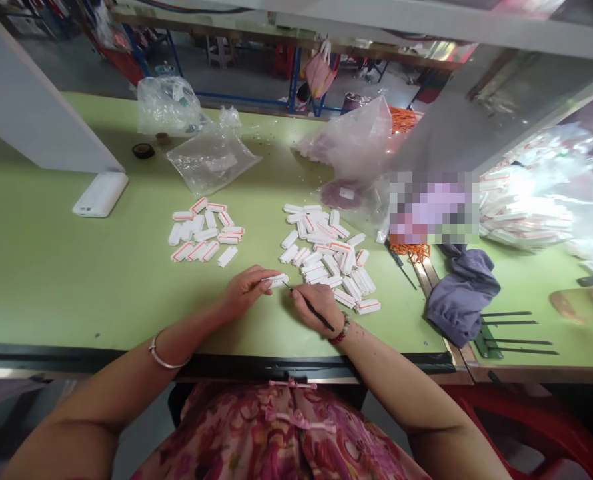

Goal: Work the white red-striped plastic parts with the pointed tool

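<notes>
My left hand (249,288) pinches a small white plastic piece (278,280) just above the green table. Between the fingers of my right hand (317,308) is a thin black tweezers-like tool (321,315), its tip pointing at the white piece; its exact kind is hard to make out. Right beyond my right hand lies a loose pile of similar white pieces (331,263), several with an orange stripe. A smaller group of white pieces (206,233) is spread out beyond my left hand.
Clear plastic bags (214,160) and a dark tape roll (143,151) lie at the back. A white power-bank-like box (100,195) sits left. To the right are a black tool (401,265), a grey-purple sleeve (461,293), a green pronged holder (489,343) and a bag of white pieces (526,213).
</notes>
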A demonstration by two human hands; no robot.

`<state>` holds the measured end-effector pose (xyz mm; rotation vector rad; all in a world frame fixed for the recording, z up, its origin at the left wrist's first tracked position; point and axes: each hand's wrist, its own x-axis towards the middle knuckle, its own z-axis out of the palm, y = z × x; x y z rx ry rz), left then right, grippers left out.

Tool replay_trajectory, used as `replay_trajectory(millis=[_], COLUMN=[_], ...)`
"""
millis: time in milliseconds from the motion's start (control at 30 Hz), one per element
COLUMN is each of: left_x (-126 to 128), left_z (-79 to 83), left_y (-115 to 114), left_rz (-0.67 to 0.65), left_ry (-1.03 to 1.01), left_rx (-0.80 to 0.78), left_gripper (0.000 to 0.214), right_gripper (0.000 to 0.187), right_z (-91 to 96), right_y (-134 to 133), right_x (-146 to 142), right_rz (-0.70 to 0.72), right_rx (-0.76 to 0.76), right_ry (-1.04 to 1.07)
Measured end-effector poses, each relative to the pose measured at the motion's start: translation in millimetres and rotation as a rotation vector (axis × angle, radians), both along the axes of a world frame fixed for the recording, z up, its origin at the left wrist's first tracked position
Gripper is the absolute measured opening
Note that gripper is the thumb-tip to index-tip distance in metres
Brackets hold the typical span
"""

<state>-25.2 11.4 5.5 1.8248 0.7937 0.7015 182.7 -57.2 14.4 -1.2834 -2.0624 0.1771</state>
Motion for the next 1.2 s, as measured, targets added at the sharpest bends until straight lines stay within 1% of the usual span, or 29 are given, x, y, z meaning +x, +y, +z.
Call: replay_trajectory(millis=[100, 167, 233, 333, 433, 500, 567, 667, 733, 833, 967, 1067, 1133, 1200], left_x=[1, 2, 2, 3, 3, 3, 4, 5, 6, 7, 7, 7, 6, 5], left_z=[-6.2, -7.2, -5.3, 0.4, 3.9, 3.3, 1.1, -2.5, -3.8, -3.4, -0.7, 0.3, 0.3, -0.1], left_y=[-2, -4, -6, -8, -9, -9, -7, -4, -3, -4, -6, -8, -9, -10], left_rz=[-0.008, -0.038, -0.082, -0.15, -0.177, -0.148, -0.087, 0.028, 0.078, 0.079, 0.054, 0.111, 0.148, 0.146], left_ry=[-0.077, -0.127, -0.167, -0.202, -0.226, -0.274, -0.326, -0.343, -0.336, -0.345, -0.285, -0.223, -0.208, -0.21], left_rx=[-0.059, -0.1, -0.154, -0.256, -0.328, -0.375, -0.394, -0.348, -0.329, -0.316, -0.206, -0.157, -0.2, -0.29], left_gripper=[0.034, 0.033, 0.035, 0.046, 0.044, 0.039, 0.038, 0.04, 0.042, 0.042, 0.033, 0.028, 0.031, 0.034], right_gripper=[0.035, 0.034, 0.034, 0.036, 0.038, 0.037, 0.036, 0.036, 0.037, 0.036, 0.035, 0.034, 0.035, 0.035], right_z=[-1.5, -2.9, -4.5, -6.1, -5.2, -3.6, -2.1, -1.3, -2.3, -4.4, -4.3, -2.0, -0.9, -0.8], right_y=[0, 0, 0, -1, -2, -3, -4, -4, -4, -3, -2, -2, -3, -2], right_x=[0, 0, 0, 0, 1, 1, 1, 1, 1, 1, 1, 1, 2, 1], right_rz=[0.005, 0.019, 0.046, 0.089, 0.122, 0.142, 0.154, 0.16, 0.149, 0.111, 0.084, 0.101, 0.113, 0.121], right_rx=[-0.009, -0.003, -0.013, -0.038, -0.041, -0.034, -0.022, -0.031, -0.042, -0.037, -0.023, 0.004, 0.02, 0.015], right_ry=[0.009, 0.023, 0.027, 0.028, 0.051, 0.068, 0.071, 0.042, 0.031, 0.036, 0.059, 0.091, 0.09, 0.075])
